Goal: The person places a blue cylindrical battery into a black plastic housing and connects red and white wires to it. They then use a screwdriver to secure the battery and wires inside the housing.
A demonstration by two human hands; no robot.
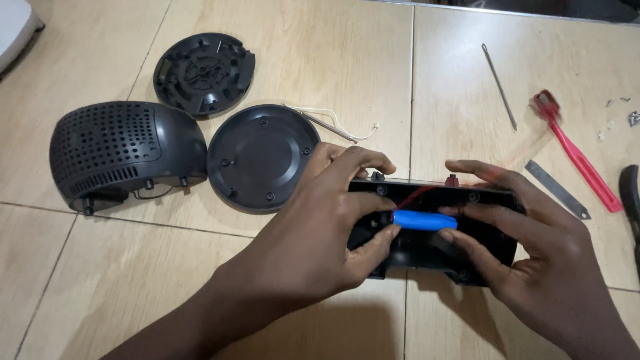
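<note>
Fingers of my left hand (pixel 313 220) and right hand (pixel 527 247) pinch narrowly on the ends of a blue cylindrical battery cell (pixel 425 221), lying inside an open black plastic housing (pixel 467 200). I judge seating underway; next needs even pressure, minding the red wire (pixel 417 195).

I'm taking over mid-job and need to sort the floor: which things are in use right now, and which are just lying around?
In use:
- left hand and right hand, both on the blue battery
- black case holding the battery
- red wire inside it

Lying about:
- perforated black cover
- two round black plates
- white wire
- needle
- red brush
- metal strip
</note>
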